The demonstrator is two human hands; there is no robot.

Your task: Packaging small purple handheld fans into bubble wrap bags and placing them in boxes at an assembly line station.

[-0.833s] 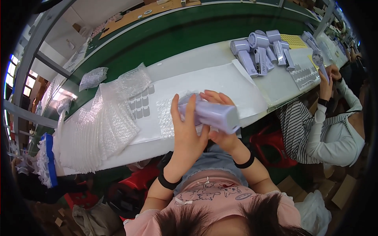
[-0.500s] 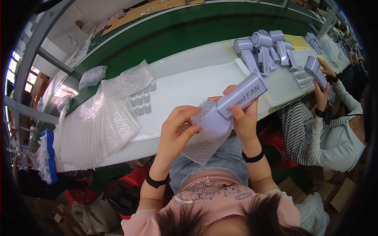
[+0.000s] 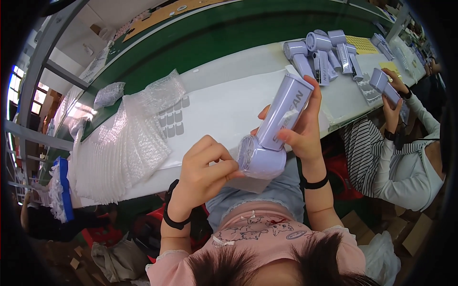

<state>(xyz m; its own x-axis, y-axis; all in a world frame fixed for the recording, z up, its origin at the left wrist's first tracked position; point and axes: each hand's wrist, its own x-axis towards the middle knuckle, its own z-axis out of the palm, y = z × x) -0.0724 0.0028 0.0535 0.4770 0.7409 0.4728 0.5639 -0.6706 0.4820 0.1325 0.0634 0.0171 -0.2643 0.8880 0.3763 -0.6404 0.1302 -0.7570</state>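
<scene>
A lilac handheld fan is held up over my lap, its handle tilted up toward the right and its round head low. My right hand wraps around the handle, thumb in front and fingers behind. Clear bubble wrap covers the lower part of the fan's head and hangs beneath it. With bent fingers, my left hand pinches the edge of this wrap beside the head's left side. The fingertips are partly hidden, so how much wrap they hold is unclear.
Stacked bubble-wrap bags cover the table's left part, near rows of grey stickers. A wrapped item lies behind them. Several lilac fans stand at the far right. A co-worker's hands hold another fan on the right.
The fan's handle has tilted more upright, and its head has dropped slightly. My left hand has shifted left and down, from the head's rim to the wrap's edge.
</scene>
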